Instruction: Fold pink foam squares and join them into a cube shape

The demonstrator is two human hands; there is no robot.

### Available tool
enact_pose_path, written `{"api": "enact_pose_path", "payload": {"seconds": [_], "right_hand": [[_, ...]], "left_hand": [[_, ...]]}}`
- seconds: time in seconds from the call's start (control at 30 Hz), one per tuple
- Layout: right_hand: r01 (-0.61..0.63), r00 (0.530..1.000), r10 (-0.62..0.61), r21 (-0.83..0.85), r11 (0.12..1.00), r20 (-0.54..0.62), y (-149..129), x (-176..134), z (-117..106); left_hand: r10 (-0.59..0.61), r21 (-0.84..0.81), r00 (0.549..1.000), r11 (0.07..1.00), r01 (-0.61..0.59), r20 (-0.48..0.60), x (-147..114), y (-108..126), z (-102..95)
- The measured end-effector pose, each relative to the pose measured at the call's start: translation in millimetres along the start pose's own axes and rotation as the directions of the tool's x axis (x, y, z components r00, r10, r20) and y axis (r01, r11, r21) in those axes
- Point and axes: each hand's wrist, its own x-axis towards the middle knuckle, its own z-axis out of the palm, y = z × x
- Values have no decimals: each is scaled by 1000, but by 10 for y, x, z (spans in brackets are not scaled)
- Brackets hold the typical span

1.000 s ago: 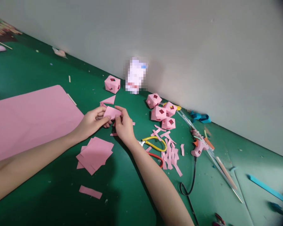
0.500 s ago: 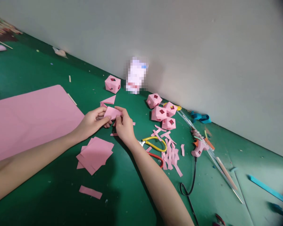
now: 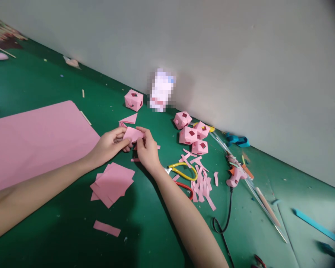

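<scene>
A small piece of pink paper point(image 3: 133, 134) is held up between my two hands. My left hand point(image 3: 113, 143) pinches its left side, thumb on the near face. On the right edge, the thumb and fingers of my right hand point(image 3: 148, 148) grip it. Just beyond my fingers lie folded pink paper pieces point(image 3: 130, 118), partly hidden by my left hand. Nearer to me is a loose stack of pink paper squares point(image 3: 111, 184). Scissors point(image 3: 184, 171) with one yellow and one red handle lie right of my right wrist, their blades mostly hidden by it.
A large pink sheet point(image 3: 44, 145) covers the left. Hollow pink paper shapes point(image 3: 188, 134) stand near the wall, with one more point(image 3: 134, 100) apart. Paper strips point(image 3: 202, 184) lie by the scissors. Further right are a pink glue gun point(image 3: 236, 176) with a black cord and clear sticks point(image 3: 257, 197).
Almost nothing differs. Both hands keep their grip on the pink paper in the same spot, and the view has shifted very slightly.
</scene>
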Motion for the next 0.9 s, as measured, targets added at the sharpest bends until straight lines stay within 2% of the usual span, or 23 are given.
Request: {"api": "enact_pose_path", "payload": {"seconds": [0.47,0.9], "right_hand": [[-6,1000,5,22,1000,4,7,2,4],[9,1000,-10,-47,999,-23,-12,8,22]], "left_hand": [[4,26,1000,1000,-4,11,9,-20,-4],[-5,86,1000,996,3,23,7,-24,-5]]}}
